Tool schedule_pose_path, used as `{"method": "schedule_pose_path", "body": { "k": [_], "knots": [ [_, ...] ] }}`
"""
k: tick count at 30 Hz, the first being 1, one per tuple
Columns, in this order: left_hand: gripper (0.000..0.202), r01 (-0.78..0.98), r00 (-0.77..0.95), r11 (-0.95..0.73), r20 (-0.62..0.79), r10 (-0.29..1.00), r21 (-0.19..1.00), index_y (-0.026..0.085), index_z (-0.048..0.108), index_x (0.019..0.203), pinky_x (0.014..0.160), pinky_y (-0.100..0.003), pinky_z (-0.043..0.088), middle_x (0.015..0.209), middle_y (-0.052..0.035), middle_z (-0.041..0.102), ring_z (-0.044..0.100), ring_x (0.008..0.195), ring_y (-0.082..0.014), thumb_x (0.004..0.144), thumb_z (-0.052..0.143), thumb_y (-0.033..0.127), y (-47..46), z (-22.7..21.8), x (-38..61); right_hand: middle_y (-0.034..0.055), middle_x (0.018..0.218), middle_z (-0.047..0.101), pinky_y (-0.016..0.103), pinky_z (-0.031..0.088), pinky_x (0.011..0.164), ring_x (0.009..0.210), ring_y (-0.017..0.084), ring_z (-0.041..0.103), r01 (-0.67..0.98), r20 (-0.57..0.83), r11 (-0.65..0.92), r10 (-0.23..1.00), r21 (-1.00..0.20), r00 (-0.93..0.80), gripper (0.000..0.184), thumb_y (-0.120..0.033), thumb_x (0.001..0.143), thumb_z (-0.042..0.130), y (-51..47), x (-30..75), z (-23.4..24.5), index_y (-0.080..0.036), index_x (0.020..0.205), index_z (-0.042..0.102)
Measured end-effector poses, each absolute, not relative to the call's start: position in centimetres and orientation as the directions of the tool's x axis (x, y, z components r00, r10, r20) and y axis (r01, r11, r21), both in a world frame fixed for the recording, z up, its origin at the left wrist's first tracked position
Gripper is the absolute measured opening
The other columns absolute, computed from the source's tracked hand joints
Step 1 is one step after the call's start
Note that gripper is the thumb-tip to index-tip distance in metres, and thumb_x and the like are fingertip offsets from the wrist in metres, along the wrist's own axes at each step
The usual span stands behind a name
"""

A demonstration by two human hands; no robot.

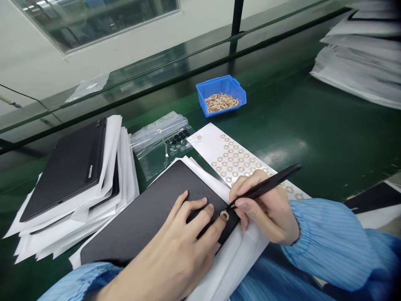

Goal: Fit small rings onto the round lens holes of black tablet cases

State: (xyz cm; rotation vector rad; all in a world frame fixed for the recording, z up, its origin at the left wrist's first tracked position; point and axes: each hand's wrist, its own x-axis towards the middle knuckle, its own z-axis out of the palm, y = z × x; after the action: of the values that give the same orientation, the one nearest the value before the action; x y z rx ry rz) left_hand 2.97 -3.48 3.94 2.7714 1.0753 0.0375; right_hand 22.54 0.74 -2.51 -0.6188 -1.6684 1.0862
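A black tablet-like panel (150, 209) lies slanted in front of me on white sheets. Across it rests my left hand (191, 242), fingers spread, with one fingertip touching a small pale ring (224, 214) near the panel's right corner. Black tweezers (269, 184) are pinched in my right hand (263, 209), their tips down beside that ring. Whether the tips grip the ring I cannot tell. Just beyond the right hand is a white sheet (203, 142) bearing rows of similar ring stickers.
A blue bin (222, 83) of small tan rings stands at the back. Left is a stack of black panels (69, 159) interleaved with white sheets. Between them lies a clear zip bag (153, 161) with black rings on it. Another wrapped stack (360, 71) sits far right on the green table (282, 117).
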Motion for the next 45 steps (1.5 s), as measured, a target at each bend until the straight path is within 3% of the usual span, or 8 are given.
{"method": "schedule_pose_path", "body": {
  "k": [7,14,19,23,29,37,41,45],
  "knots": [
    [0.036,0.669,0.723,-0.712,0.038,0.690,0.212,0.010,0.042,0.126,0.107,-0.048,0.030,0.113,-0.0081,0.057,0.045,0.116,-0.0233,0.093,0.042,0.022,-3.5,3.7,2.8,0.0007,0.075,0.051,0.021,0.039,0.039,0.050,0.009,0.051,-0.165,0.537,0.516,0.756,-0.841,-0.374,0.009,-0.015,0.086,0.049,0.6,22.7,-2.4,-0.023,0.090,0.046],
    [0.035,0.687,0.711,-0.702,0.023,0.702,0.188,0.010,0.044,0.124,0.108,-0.048,0.028,0.120,-0.0093,0.053,0.043,0.117,-0.0240,0.093,0.043,0.026,-3.3,3.5,2.7,-0.0016,0.067,0.053,0.022,0.040,0.039,0.043,0.008,0.049,-0.299,0.454,0.352,0.787,-0.887,-0.419,0.007,-0.026,0.092,0.043,0.7,23.0,-1.7,-0.023,0.087,0.044],
    [0.036,0.676,0.726,-0.716,0.011,0.688,0.177,0.012,0.043,0.127,0.106,-0.051,0.029,0.120,-0.0096,0.051,0.041,0.119,-0.0256,0.093,0.042,0.025,-3.2,3.4,2.5,0.0008,0.072,0.054,0.025,0.048,0.044,0.051,0.011,0.057,0.056,0.415,0.463,0.836,-0.885,-0.360,0.012,-0.031,0.090,0.049,2.8,25.2,2.2,-0.021,0.084,0.047],
    [0.036,0.672,0.727,-0.714,0.008,0.687,0.195,0.014,0.044,0.127,0.105,-0.052,0.029,0.121,-0.0104,0.050,0.040,0.121,-0.0268,0.092,0.042,0.025,-3.2,3.4,2.6,0.0028,0.070,0.058,0.024,0.050,0.058,0.059,0.012,0.061,0.424,0.528,0.584,0.811,-0.693,-0.253,0.019,-0.033,0.086,0.054,9.4,26.1,5.5,-0.016,0.083,0.050],
    [0.034,0.671,0.714,-0.706,0.059,0.697,0.226,0.017,0.046,0.124,0.103,-0.050,0.032,0.118,-0.0093,0.051,0.043,0.117,-0.0254,0.090,0.045,0.025,-3.3,3.4,2.5,0.0069,0.081,0.062,0.024,0.049,0.062,0.063,0.010,0.061,0.520,0.431,0.448,0.888,-0.727,-0.162,0.008,-0.014,0.089,0.042,22.6,24.4,5.0,-0.011,0.096,0.042],
    [0.033,0.681,0.702,-0.698,0.071,0.708,0.223,0.016,0.046,0.121,0.105,-0.048,0.029,0.118,-0.0094,0.051,0.042,0.117,-0.0247,0.092,0.041,0.029,-3.5,3.4,2.5,0.0061,0.073,0.066,0.031,0.045,0.068,0.062,0.016,0.056,0.674,0.446,0.550,0.825,-0.494,-0.347,0.012,-0.020,0.089,0.041,24.0,22.9,6.7,-0.016,0.082,0.049],
    [0.033,0.689,0.699,-0.696,0.067,0.712,0.199,0.015,0.046,0.121,0.105,-0.046,0.028,0.116,-0.0088,0.052,0.042,0.116,-0.0230,0.092,0.042,0.029,-3.5,3.6,2.7,0.0065,0.074,0.064,0.028,0.042,0.065,0.067,0.017,0.057,0.581,0.387,0.737,0.676,-0.346,-0.627,0.012,-0.018,0.084,0.048,21.8,18.9,6.0,-0.014,0.078,0.058],
    [0.032,0.702,0.688,-0.686,0.066,0.723,0.191,0.017,0.047,0.120,0.105,-0.044,0.029,0.115,-0.0076,0.053,0.044,0.114,-0.0212,0.091,0.044,0.031,-3.5,3.8,2.7,0.0061,0.079,0.067,0.023,0.043,0.069,0.075,0.017,0.060,0.427,0.291,0.836,0.527,-0.343,-0.798,0.008,-0.014,0.076,0.059,20.4,14.2,3.1,-0.013,0.076,0.067]
  ]
}}
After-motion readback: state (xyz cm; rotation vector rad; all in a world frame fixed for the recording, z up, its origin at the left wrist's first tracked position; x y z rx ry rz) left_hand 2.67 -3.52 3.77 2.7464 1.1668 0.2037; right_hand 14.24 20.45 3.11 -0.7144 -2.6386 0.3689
